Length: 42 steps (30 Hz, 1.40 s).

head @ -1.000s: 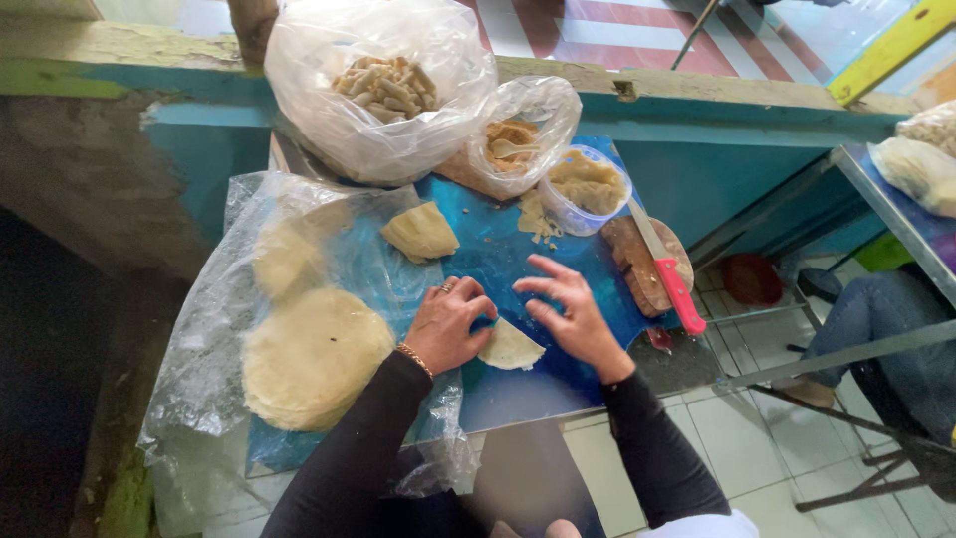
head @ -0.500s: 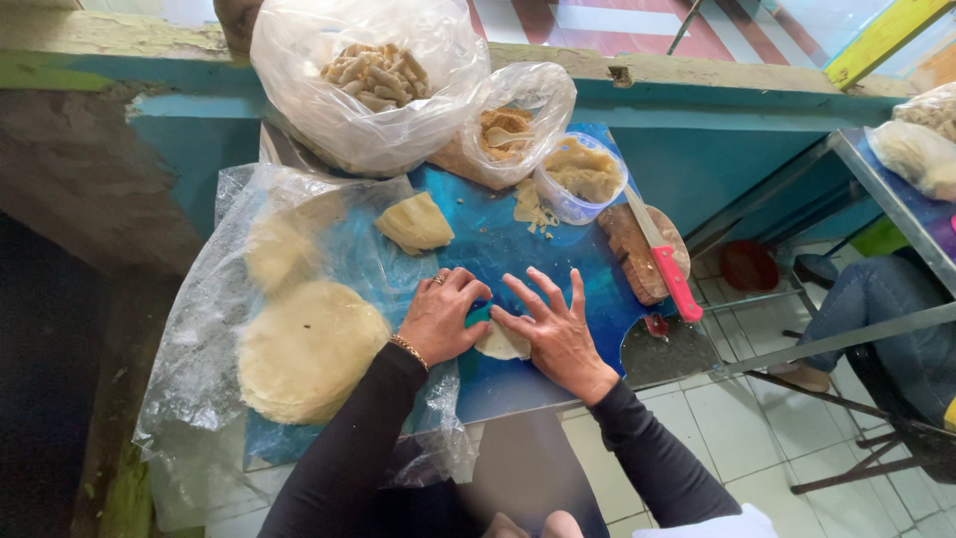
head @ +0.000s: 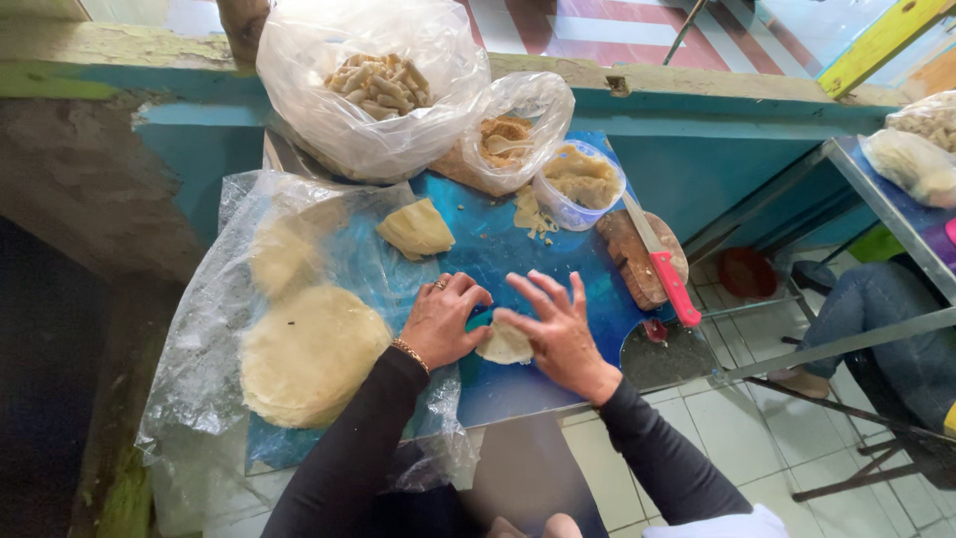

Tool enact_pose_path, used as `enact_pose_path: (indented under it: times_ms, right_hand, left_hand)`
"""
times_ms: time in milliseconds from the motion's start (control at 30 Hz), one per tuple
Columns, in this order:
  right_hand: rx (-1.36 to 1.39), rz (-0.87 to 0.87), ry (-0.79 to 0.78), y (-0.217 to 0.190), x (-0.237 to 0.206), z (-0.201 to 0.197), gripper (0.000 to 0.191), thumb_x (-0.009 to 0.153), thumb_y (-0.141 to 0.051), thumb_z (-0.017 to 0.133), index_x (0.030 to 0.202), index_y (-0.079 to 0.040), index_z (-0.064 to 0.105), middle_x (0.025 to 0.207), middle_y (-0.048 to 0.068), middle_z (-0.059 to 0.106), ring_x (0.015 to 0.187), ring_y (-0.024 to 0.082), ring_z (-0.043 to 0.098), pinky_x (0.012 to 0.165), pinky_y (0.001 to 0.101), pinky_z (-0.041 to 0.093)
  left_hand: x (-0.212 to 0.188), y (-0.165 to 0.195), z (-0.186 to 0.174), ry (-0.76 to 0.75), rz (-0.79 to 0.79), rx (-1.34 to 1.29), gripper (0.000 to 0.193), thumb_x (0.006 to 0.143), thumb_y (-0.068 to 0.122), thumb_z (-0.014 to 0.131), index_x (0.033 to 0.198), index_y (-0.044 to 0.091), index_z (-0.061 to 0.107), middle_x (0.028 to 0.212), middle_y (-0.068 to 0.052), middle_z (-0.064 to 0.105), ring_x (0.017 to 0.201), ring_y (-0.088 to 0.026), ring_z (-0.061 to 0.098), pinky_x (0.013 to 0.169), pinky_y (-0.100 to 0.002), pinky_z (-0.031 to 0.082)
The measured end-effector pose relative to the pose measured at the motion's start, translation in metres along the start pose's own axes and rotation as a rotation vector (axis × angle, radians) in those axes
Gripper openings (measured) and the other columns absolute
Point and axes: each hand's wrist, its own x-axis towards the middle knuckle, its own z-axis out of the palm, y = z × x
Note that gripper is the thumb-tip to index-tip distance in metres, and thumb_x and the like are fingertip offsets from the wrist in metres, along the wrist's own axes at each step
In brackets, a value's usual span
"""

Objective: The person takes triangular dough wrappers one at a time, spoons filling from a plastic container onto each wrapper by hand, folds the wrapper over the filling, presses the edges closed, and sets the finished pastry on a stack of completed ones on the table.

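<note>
Both hands meet over a small folded wrapper point(head: 505, 344) lying on the blue desk point(head: 518, 389), and everything else is best placed from that pale piece. The left hand point(head: 441, 319) rests curled at the wrapper's left edge, its fingers point(head: 468, 299) bent together and pressing down beside it. The right hand point(head: 558, 334) lies over the wrapper's right side with its fingers point(head: 543, 294) spread apart and flat, not clamped on anything. By the look of it this is the folding and pressing stage (the filling seems already enclosed), and a firm, even roll or tuck is what the piece calls for now.

Left of the wrapper, under a clear plastic sheet point(head: 214, 329), sits a stack of round wrappers point(head: 309, 354). Beyond the wrapper lies a folded piece point(head: 416, 229). Farther beyond, a tub of filling point(head: 580, 184) stands beside two clear bags, the small bag point(head: 513, 134) and the large bag point(head: 373, 85) of finished rolls. To the wrapper's right, a red-handled knife point(head: 662, 269) rests on a wooden board point(head: 622, 239).
</note>
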Motion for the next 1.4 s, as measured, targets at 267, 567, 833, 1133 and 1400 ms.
enact_pose_path:
  times_ms: [267, 567, 833, 1133, 1400]
  right_hand:
    - [-0.054, 0.05, -0.011, -0.001, -0.015, -0.005, 0.051, 0.071, 0.002, 0.069, 0.11, -0.03, 0.074, 0.151, 0.004, 0.051, 0.142, 0.03, 0.043, 0.119, 0.0668, 0.014]
    - [-0.182, -0.081, 0.105, -0.008, 0.0, 0.01, 0.049, 0.083, -0.006, 0.072, 0.125, -0.031, 0.072, 0.152, 0.003, 0.05, 0.141, 0.028, 0.044, 0.12, 0.0664, 0.014]
    - [-0.018, 0.083, 0.006, -0.003, -0.014, 0.002, 0.057, 0.073, 0.003, 0.065, 0.12, -0.029, 0.074, 0.153, 0.006, 0.05, 0.143, 0.031, 0.042, 0.12, 0.066, 0.013]
    - [-0.064, 0.091, 0.063, 0.016, 0.006, -0.034, 0.034, 0.081, -0.005, 0.072, 0.109, -0.024, 0.074, 0.142, 0.004, 0.06, 0.137, 0.029, 0.05, 0.119, 0.0641, 0.02]
    - [0.292, -0.076, 0.324, 0.035, 0.166, -0.037, 0.029, 0.098, -0.009, 0.073, 0.126, -0.01, 0.07, 0.129, 0.012, 0.068, 0.124, 0.033, 0.061, 0.106, 0.0424, 0.05]
  left_hand:
    - [-0.004, 0.001, 0.001, -0.008, 0.002, -0.001, 0.037, 0.072, 0.029, 0.081, 0.104, 0.017, 0.067, 0.109, -0.005, 0.061, 0.111, -0.028, 0.057, 0.09, -0.046, 0.044]
    - [-0.003, 0.001, -0.002, -0.004, 0.008, 0.01, 0.037, 0.072, 0.028, 0.08, 0.105, 0.017, 0.067, 0.109, -0.005, 0.06, 0.112, -0.028, 0.057, 0.091, -0.046, 0.045]
    - [-0.002, 0.001, -0.001, -0.015, 0.005, 0.004, 0.038, 0.072, 0.028, 0.081, 0.105, 0.017, 0.067, 0.109, -0.005, 0.06, 0.111, -0.029, 0.057, 0.091, -0.047, 0.044]
    - [-0.003, 0.001, 0.001, -0.021, -0.003, 0.01, 0.036, 0.072, 0.03, 0.08, 0.103, 0.017, 0.067, 0.11, -0.005, 0.06, 0.111, -0.028, 0.057, 0.091, -0.047, 0.044]
    - [-0.004, 0.001, 0.002, -0.017, 0.012, -0.014, 0.036, 0.071, 0.029, 0.08, 0.102, 0.016, 0.068, 0.109, -0.006, 0.06, 0.111, -0.029, 0.056, 0.091, -0.046, 0.044]
